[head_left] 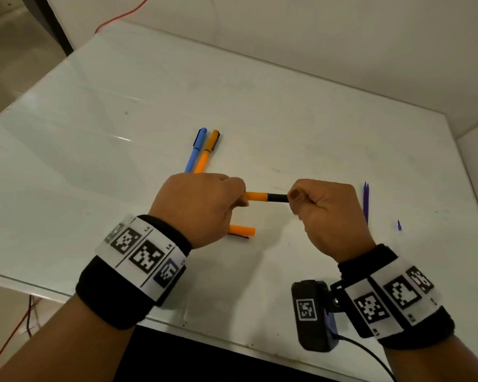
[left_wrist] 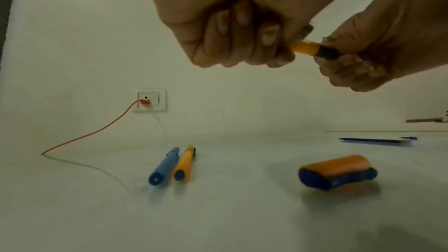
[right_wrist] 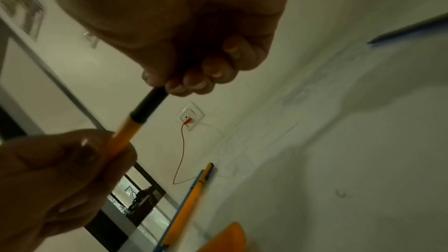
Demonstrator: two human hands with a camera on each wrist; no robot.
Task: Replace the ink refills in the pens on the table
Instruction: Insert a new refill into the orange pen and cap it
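Above the white table (head_left: pixel 122 111) my left hand (head_left: pixel 204 202) grips the orange barrel of a pen (head_left: pixel 255 196), held level. My right hand (head_left: pixel 326 213) pinches that pen's black front section (head_left: pixel 278 198) between thumb and fingers. In the left wrist view the orange barrel (left_wrist: pixel 305 47) meets the black section (left_wrist: pixel 327 54) between the two fists. An orange pen cap (head_left: pixel 242 230) lies on the table under my left hand. A blue pen (head_left: pixel 195 150) and an orange pen (head_left: pixel 207 151) lie side by side, capped, beyond my hands. Purple refills (head_left: pixel 366 201) lie to the right.
A short blue piece (head_left: pixel 399 225) lies right of the refills. A red cable (left_wrist: pixel 92 133) runs from a wall socket (left_wrist: pixel 149 101) down to the table's far left. The table's front edge (head_left: pixel 232 346) is close under my wrists.
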